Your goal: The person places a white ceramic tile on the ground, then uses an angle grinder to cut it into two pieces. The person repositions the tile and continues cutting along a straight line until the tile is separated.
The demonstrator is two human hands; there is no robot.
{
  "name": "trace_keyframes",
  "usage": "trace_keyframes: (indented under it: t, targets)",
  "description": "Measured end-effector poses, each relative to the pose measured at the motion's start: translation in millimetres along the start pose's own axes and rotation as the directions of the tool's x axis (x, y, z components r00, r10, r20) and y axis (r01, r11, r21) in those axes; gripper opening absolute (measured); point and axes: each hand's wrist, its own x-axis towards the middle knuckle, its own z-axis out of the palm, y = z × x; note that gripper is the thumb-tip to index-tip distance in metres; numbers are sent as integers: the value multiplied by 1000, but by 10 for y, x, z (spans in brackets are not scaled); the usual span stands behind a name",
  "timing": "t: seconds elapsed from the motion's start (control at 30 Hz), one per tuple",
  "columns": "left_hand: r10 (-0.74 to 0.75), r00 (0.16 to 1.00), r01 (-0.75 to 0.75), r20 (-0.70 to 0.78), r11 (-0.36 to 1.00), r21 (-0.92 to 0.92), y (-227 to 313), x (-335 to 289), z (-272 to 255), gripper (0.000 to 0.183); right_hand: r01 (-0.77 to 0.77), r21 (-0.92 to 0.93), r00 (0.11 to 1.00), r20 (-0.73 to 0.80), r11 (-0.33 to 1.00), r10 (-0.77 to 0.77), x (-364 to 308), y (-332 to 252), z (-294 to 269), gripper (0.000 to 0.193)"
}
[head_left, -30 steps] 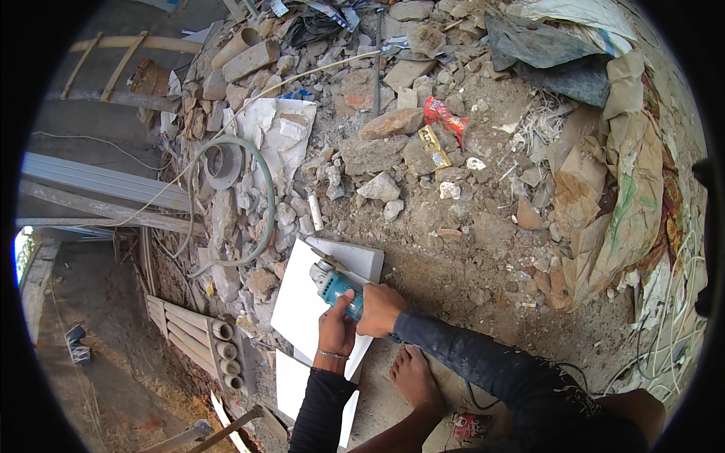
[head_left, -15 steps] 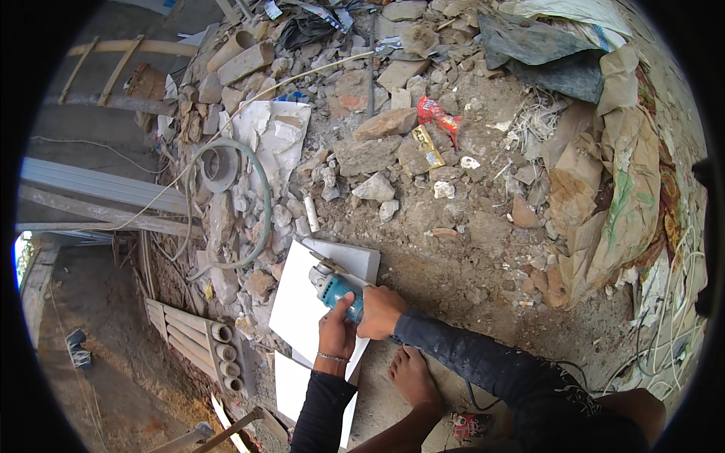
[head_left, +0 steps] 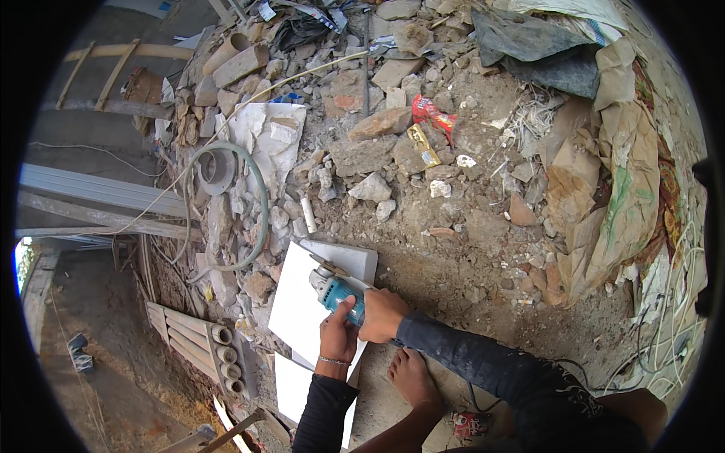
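A teal angle grinder (head_left: 340, 295) with a silver head is held in both hands over a white board. Its cutting disc (head_left: 328, 266) sits at the far end, above the board's upper part; whether it touches the surface I cannot tell. My left hand (head_left: 338, 337), with a bracelet at the wrist, grips the body from the near left side. Around the rear of the tool my right hand (head_left: 383, 314) is closed. The white board (head_left: 291, 291) lies tilted on the ground, and a second white piece (head_left: 293, 386) lies nearer to me.
My bare foot (head_left: 415, 380) rests right of the boards. A dark cord (head_left: 477, 402) runs near it. Stone rubble (head_left: 370, 155) spreads beyond, with a green hose (head_left: 264, 200) at left. Several pipes (head_left: 202, 349) lie lower left; crumpled brown paper (head_left: 619, 192) and loose cables (head_left: 683, 302) are at right.
The view has shifted very slightly. Both hands keep their grip on the angle grinder, which stays at nearly the same spot over the board.
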Motion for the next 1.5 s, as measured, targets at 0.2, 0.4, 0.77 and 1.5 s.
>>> trace_keyframes:
  t: [0.2, 0.4, 0.77, 1.5]
  targets:
    - [-8, 1000, 7, 28, 999, 51, -52, -23, 3, 29, 1, 2, 1000, -1, 1000, -1, -42, 27, -20, 47]
    - [-30, 1000, 29, 3, 998, 48, -75, -45, 28, 32, 41, 6, 998, 50, 999, -41, -73, 74, -65, 63]
    - [-41, 997, 42, -61, 999, 16, -85, -96, 79, 34, 38, 10, 999, 23, 999, -38, -100, 111, -44, 50]
    - [-45, 998, 48, -40, 997, 61, -135, -103, 48, 44, 16, 18, 1000, 6, 1000, -16, -179, 109, -65, 44]
